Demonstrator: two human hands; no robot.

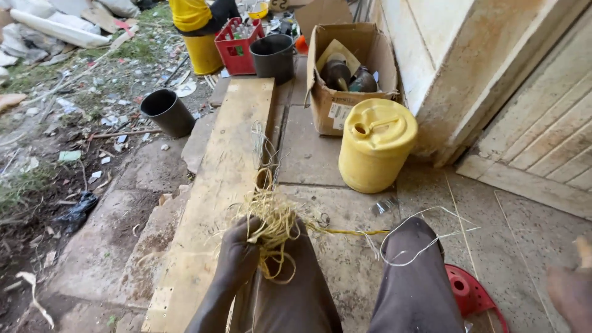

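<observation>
My left hand (237, 254) is closed around a tangled bundle of pale yellow fibre (271, 222), held over my left knee. One yellow strand (345, 231) runs from the bundle to the right, across the gap between my knees. A thin white strand (412, 231) loops over my right knee (414, 271). My right hand (570, 291) is blurred at the lower right edge, far from the bundle; what it holds is not visible.
A long wooden plank (228, 166) lies ahead on the concrete step. A yellow jerrycan (376, 145) and an open cardboard box (345, 92) stand to the right, by a wall and wooden door (542, 129). Black pots (166, 112), a red crate (237, 46) and litter lie beyond. A red plastic piece (470, 295) lies under my right leg.
</observation>
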